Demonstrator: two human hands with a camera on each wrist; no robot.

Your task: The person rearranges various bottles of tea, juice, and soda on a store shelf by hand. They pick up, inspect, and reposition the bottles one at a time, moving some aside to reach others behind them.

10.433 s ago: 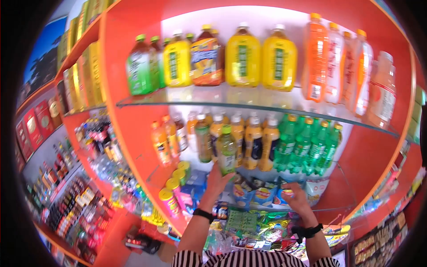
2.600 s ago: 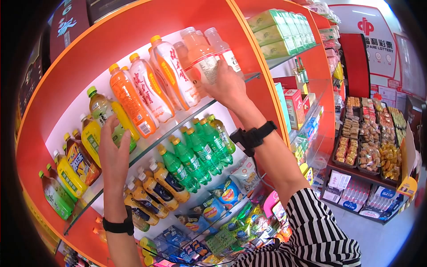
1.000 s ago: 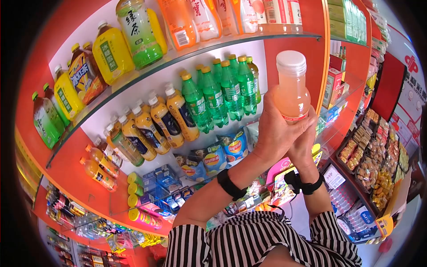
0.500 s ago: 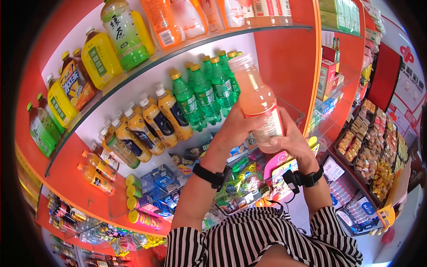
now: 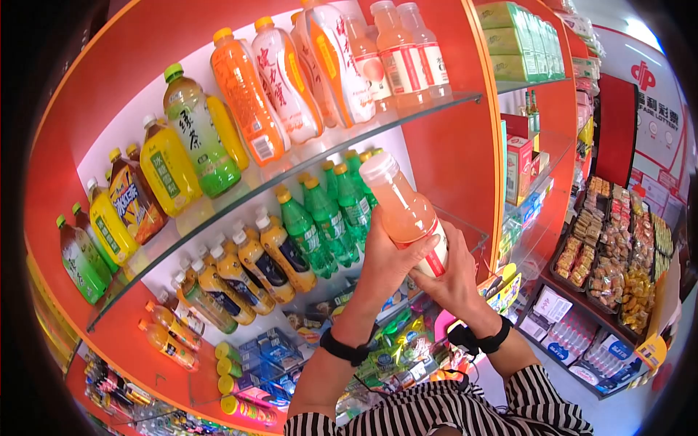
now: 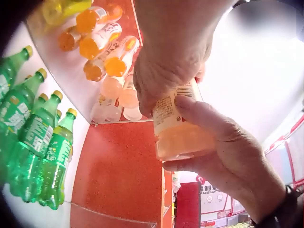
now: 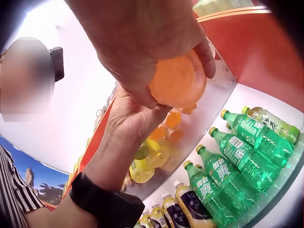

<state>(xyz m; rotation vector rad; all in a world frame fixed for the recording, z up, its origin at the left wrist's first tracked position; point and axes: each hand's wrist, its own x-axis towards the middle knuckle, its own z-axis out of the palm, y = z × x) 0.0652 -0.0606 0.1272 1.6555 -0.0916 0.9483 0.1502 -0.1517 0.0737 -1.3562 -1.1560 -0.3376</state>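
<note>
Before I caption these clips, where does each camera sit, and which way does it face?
Head: on the head, facing forward and down at shelves; left hand, right hand, striped sleeves show.
Left wrist: worn there, looking up at pink bottle; both hands show.
Right wrist: worn there, looking at its base; both hands, head, sleeve show.
All share pink bottle, green bottles.

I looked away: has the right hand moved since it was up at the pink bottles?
Yes, down: the right hand was above the front edge of the top glass shelf and is now below it.
</note>
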